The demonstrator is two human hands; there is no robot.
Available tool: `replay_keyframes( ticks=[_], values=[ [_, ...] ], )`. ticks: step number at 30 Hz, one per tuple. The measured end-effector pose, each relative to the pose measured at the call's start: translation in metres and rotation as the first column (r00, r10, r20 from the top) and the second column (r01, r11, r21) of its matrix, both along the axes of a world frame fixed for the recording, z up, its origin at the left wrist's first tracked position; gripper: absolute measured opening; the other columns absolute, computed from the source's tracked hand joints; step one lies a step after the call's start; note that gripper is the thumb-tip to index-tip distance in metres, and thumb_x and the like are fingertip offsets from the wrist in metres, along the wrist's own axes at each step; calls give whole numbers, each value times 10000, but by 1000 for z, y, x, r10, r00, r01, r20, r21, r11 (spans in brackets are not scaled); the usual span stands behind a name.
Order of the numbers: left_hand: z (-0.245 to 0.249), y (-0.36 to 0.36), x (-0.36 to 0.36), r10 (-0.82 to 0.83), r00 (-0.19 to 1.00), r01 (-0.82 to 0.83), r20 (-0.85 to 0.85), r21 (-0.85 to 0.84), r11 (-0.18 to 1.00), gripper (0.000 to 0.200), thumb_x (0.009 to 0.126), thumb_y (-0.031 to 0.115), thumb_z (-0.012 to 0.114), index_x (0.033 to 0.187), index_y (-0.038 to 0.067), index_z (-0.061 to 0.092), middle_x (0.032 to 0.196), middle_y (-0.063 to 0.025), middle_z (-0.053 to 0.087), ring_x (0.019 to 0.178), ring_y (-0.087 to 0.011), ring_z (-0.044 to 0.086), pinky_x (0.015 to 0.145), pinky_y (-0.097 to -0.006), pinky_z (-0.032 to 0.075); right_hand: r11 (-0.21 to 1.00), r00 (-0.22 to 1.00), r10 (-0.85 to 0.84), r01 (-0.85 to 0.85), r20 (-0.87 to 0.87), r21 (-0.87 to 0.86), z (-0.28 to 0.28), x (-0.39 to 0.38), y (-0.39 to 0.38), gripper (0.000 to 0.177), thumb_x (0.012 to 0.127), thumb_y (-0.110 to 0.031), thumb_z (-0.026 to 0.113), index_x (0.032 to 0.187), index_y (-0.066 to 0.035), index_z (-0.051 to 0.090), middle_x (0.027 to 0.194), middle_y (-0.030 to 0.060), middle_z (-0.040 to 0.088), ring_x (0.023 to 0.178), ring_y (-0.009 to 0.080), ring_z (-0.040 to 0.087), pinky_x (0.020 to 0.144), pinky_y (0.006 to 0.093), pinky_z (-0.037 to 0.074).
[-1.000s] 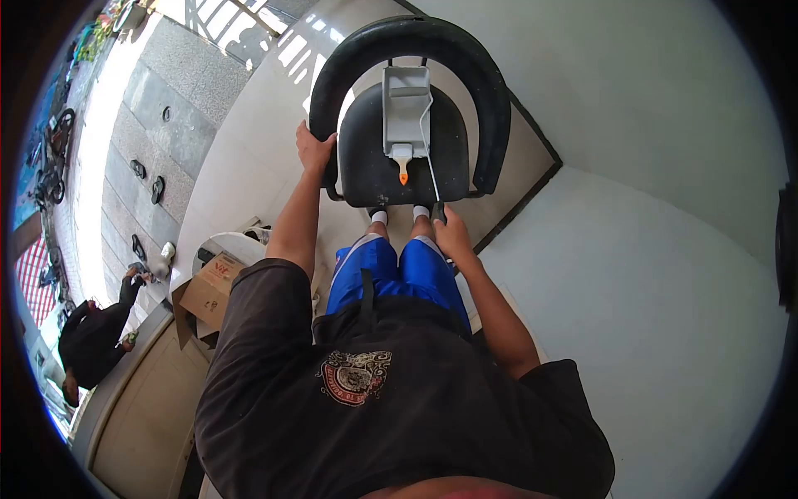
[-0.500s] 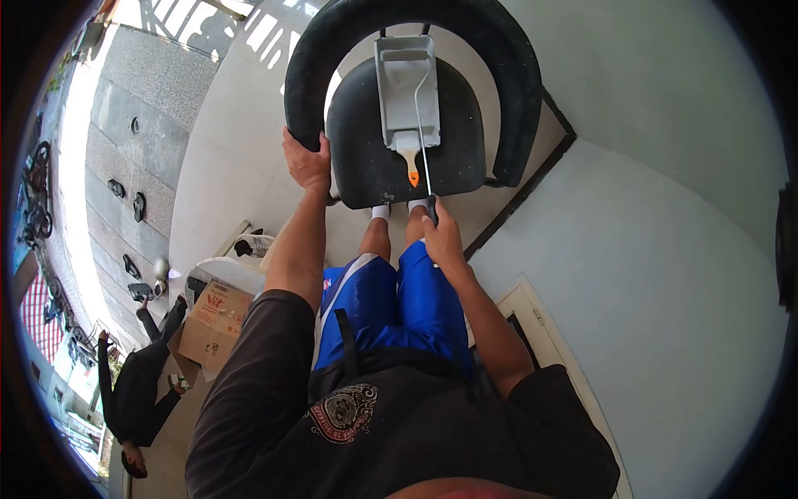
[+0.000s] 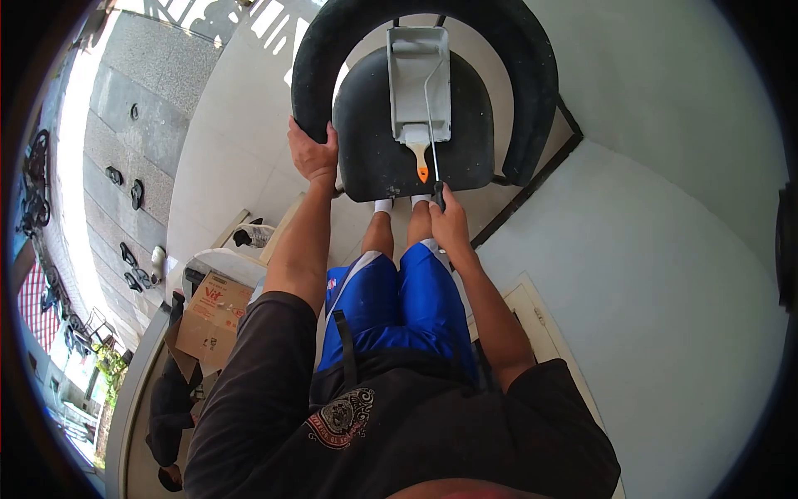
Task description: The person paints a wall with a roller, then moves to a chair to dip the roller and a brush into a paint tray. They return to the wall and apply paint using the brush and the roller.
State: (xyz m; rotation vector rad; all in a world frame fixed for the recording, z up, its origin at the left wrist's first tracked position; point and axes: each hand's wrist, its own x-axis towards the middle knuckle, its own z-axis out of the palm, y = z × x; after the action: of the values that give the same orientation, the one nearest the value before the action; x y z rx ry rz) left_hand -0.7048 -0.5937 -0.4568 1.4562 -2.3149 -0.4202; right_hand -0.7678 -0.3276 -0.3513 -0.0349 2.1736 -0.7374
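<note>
My left hand grips the end of the black armrest of a chair. On the black seat lies a white paint tray. A brush with an orange-tipped wooden handle rests at the tray's near end. My right hand is closed on the dark handle of a paint roller, whose thin metal rod runs up into the tray. The roller head lies at the tray's far end.
A pale wall with a dark skirting strip stands at the right. At the lower left are a cardboard box and a person in dark clothing. Slippers lie on the paving, with motorcycles farther left.
The chair and tray appear slightly higher and farther right in view. My right hand still holds the roller. The other person has shifted lower, partly behind the box.
</note>
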Motion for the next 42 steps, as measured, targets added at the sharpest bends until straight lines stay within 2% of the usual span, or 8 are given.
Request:
replay_keyframes(
  ticks=[12,15,18,22,24,29,38,42],
  values=[
    [-2,0,1,4,1000,-4,-5,-3,1000,803,747,362,720,1382,2,386,1079,-206,564,1005,-393,574,860,-448,477,1000,1000,0,0,-31,23,14,11,7,521,889,-133,548,1395,-53,454,1159,281,621,1090,440,590,928,451,467],
    [-2,0,1,5,1000,-5,-4,4,1000,805,747,365,719,1383,2,385,1082,-206,564,1007,-391,574,861,-449,476,998,998,4,-8,-67,-61,16,26,22,519,887,-118,549,1393,-50,453,1167,284,615,1110,442,577,941,450,459],
    [-2,1,1,15,1000,-15,3,17,1000,803,748,367,717,1382,1,386,1082,-206,565,1006,-391,574,861,-451,476,997,999,-39,40,19,-61,26,36,30,515,891,-117,553,1391,-47,450,1179,292,605,1131,451,557,956,454,450],
    [-2,1,1,5,1000,-5,-2,-1,1000,803,750,368,715,1383,3,383,1085,-203,564,1012,-390,571,861,-450,475,999,999,8,-10,-39,-49,17,54,44,528,906,-135,560,1407,-49,420,1150,301,610,1106,466,560,933,474,453],
    [1,2,1,15,1000,-16,11,78,997,801,776,369,715,1403,18,360,1171,-209,545,1071,-392,558,894,-457,465,1000,1000,13,-13,-26,-22,20,56,46,530,911,-140,562,1411,-50,410,1134,307,613,1093,472,563,923,482,454],
    [6,4,-1,28,999,-31,26,102,994,799,780,371,714,1406,22,360,1201,-210,545,1090,-392,555,907,-461,459,1000,995,-27,26,93,15,30,66,56,519,920,-150,557,1406,-48,405,1104,336,605,1084,493,551,923,499,449],
    [4,4,0,31,999,-33,19,100,994,805,781,377,714,1411,27,355,1223,-208,540,1112,-393,547,921,-466,452,995,998,-49,46,-35,-86,44,88,71,500,921,-161,564,1380,-4,446,1086,323,620,1057,487,573,914,456,463],
    [3,4,0,28,999,-30,28,102,994,815,782,382,714,1416,27,346,1228,-206,537,1119,-394,542,924,-466,451,996,996,-83,84,38,-38,41,69,53,494,922,-167,566,1378,-15,452,1041,321,632,1021,485,589,887,467,471]
  ],
)
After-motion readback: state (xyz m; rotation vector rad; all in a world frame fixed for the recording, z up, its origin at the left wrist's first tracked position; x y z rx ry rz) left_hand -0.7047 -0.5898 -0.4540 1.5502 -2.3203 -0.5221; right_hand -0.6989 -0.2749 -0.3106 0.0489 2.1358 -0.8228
